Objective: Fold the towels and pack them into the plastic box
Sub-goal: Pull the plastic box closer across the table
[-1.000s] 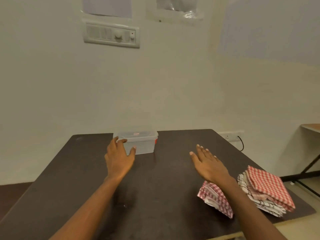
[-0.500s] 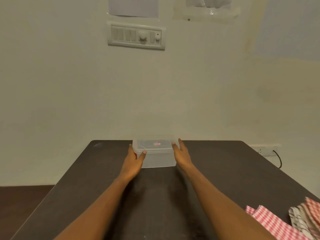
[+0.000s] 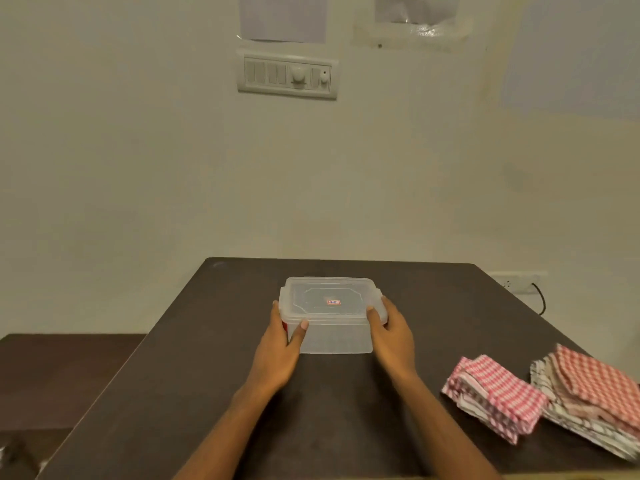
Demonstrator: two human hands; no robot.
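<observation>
Folded towels (image 3: 495, 396) sit off to the right on the dark table (image 3: 207, 375), well apart from the box (image 3: 334, 337). Lid's on. Left hand (image 3: 277, 346) and right hand (image 3: 393, 336) grip its two ends, box mid-table between them.

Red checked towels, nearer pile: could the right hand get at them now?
Probably yes, once the right hand lets go of the plastic box. Only bare table lies between it and the red checked towels, on its own side.
</observation>
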